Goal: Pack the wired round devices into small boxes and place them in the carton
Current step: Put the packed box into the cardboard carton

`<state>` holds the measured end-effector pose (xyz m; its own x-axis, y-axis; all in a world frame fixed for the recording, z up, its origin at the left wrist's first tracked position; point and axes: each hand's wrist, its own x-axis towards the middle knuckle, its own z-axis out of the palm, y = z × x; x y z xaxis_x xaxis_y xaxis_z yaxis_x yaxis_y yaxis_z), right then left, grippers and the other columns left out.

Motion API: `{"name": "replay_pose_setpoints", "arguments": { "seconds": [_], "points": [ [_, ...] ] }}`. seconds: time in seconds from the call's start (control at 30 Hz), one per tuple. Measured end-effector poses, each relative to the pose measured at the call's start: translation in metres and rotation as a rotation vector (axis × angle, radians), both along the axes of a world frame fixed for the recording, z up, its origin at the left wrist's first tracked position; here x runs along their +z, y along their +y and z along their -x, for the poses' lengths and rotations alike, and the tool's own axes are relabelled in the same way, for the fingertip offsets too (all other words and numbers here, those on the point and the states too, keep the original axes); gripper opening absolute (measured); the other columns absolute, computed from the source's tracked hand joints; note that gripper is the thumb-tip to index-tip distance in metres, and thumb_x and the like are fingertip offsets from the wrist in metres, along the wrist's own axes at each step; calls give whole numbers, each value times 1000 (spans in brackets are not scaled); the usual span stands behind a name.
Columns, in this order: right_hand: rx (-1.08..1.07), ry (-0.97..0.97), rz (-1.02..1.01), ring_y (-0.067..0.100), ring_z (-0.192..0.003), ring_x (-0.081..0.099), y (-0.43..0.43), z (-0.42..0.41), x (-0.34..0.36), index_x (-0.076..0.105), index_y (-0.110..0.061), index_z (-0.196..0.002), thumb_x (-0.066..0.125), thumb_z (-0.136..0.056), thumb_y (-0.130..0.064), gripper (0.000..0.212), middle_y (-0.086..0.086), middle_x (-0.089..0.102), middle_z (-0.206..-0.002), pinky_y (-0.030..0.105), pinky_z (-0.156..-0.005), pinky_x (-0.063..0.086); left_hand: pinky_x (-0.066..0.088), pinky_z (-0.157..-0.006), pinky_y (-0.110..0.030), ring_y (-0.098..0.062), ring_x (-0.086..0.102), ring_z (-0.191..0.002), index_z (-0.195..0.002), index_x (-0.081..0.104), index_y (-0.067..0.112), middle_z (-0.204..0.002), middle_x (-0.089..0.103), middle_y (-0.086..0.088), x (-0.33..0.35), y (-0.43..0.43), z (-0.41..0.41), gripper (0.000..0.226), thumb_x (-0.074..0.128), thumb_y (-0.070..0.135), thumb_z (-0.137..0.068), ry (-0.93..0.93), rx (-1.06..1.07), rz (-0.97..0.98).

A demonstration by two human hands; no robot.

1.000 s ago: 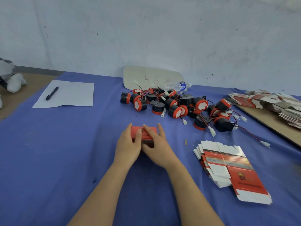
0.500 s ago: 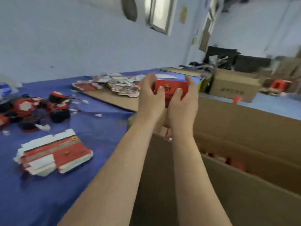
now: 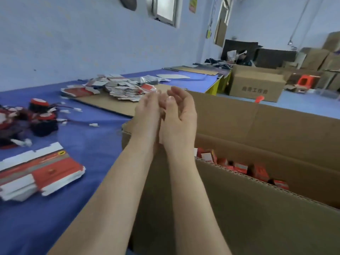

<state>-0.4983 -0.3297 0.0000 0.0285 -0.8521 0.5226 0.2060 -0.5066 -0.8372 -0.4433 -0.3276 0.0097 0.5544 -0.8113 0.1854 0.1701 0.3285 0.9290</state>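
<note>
My left hand [image 3: 147, 115] and my right hand [image 3: 181, 116] are raised side by side above the near corner of the big open carton [image 3: 257, 208]. Both hold nothing, and their fingers hang loosely curled. Inside the carton lie several small red boxes [image 3: 257, 172]. A heap of black and red round devices [image 3: 27, 118] with red wires and white plugs lies on the blue table at the far left. A stack of flat unfolded red and white boxes [image 3: 36, 173] lies at the left near me.
A brown cardboard sheet [image 3: 114, 105] with more flat boxes [image 3: 125, 89] piled on it lies behind my hands. The blue table [image 3: 82, 148] ends at the carton's left wall. Closed cartons [image 3: 255, 83] and a red stool [image 3: 305, 80] stand on the floor at the back right.
My hands lifted the small red box from the table and carried it right over the carton. Now the box is out of my hands and both are empty.
</note>
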Motion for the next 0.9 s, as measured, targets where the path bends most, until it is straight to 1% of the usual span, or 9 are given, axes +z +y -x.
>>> {"name": "replay_pose_setpoints", "arguments": {
  "seconds": [0.07, 0.13, 0.2, 0.3, 0.4, 0.53, 0.77, 0.83, 0.9],
  "points": [
    [194, 46, -100, 14, -93, 66, 8, -38, -16, 56, -29, -99, 44, -98, -12, 21, -7, 66, -98, 33, -86, 53, 50, -70, -18, -12, 62, -86, -106, 60, 17, -100, 64, 0, -10, 15, -44, 17, 46, 18, -96, 42, 286, 8],
    [374, 231, -200, 20, -90, 65, 19, -80, -38, 59, -23, -97, 43, -98, -9, 21, 8, 68, -102, 38, -87, 53, 44, -73, -11, -16, 58, -99, -117, 58, 10, -115, 60, -3, -29, 37, -94, 25, 45, 12, -95, -69, 572, -82],
    [435, 558, -185, 23, -102, 62, 29, -118, -64, 62, -13, -112, 44, -97, -13, 23, 11, 66, -114, 36, -94, 47, 39, -97, -26, -28, 48, -120, -125, 52, -3, -132, 50, -17, -56, 63, -146, 34, 46, 9, -94, -179, 757, -260],
    [379, 882, -128, 30, -117, 53, 44, -164, -95, 60, -7, -117, 45, -96, -18, 29, 13, 61, -123, 34, -93, 41, 29, -108, -48, -39, 33, -134, -134, 41, -9, -148, 29, -26, -93, 100, -198, 51, 51, 19, -93, -249, 893, -671],
    [363, 1017, -135, 33, -113, 54, 55, -194, -111, 59, -9, -108, 45, -92, -17, 22, 14, 62, -119, 36, -87, 44, 30, -109, -47, -38, 32, -133, -136, 35, -6, -148, 29, -23, -115, 117, -215, 53, 49, 21, -92, -201, 831, -816],
    [326, 1086, -92, 33, -115, 52, 58, -215, -117, 57, -10, -117, 45, -91, -15, 29, 13, 60, -122, 36, -91, 45, 37, -104, -44, -36, 44, -125, -128, 46, -3, -132, 50, -22, -124, 117, -222, 42, 47, 17, -90, -180, 793, -788],
    [237, 1029, 72, 28, -122, 42, 63, -224, -114, 38, -18, -137, 45, -92, -10, 47, 7, 41, -135, 35, -100, 36, 42, -99, -54, -41, 48, -120, -136, 36, -1, -137, 42, -21, -119, 125, -241, 50, 42, 17, -90, 84, 855, -578],
    [232, 933, 83, 27, -117, 46, 68, -227, -109, 27, -18, -145, 46, -91, -8, 57, 6, 33, -137, 34, -93, 40, 50, -89, -49, -40, 57, -108, -128, 40, -5, -128, 52, -20, -115, 133, -247, 44, 39, 15, -89, 220, 850, -388],
    [236, 826, 70, 22, -98, 52, 72, -233, -100, 21, -19, -148, 50, -92, -11, 63, 4, 29, -135, 27, -79, 41, 48, -66, -36, -28, 58, -79, -107, 46, -3, -96, 55, -14, -105, 145, -253, 25, 39, 14, -90, 277, 885, -162]
  ]
}}
